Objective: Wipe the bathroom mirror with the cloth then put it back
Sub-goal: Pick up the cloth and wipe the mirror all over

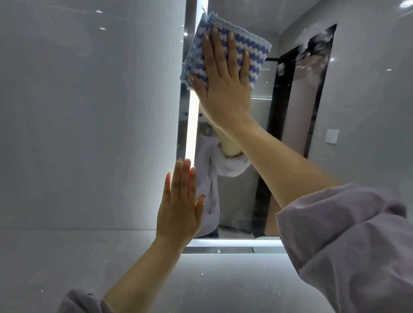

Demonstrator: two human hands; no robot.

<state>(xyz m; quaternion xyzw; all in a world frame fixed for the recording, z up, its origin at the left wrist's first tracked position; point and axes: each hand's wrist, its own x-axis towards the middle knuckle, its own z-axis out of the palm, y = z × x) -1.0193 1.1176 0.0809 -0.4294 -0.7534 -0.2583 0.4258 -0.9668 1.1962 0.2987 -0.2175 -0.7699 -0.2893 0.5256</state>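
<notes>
Against the glossy mirror [255, 140], the flat right hand [225, 85] presses a folded cloth [250, 50] (wavy-striped, nubby).

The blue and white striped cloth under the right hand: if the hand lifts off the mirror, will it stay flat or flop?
The blue and white striped cloth probably flops: it is folded, with soft layered edges. It looks light, held only by the flat right hand. On the smooth mirror it likely slides down.

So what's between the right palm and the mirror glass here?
The folded blue-and-white striped cloth lies there: the right hand presses it flat against the mirror near its lit left edge, as the head view shows.
</notes>
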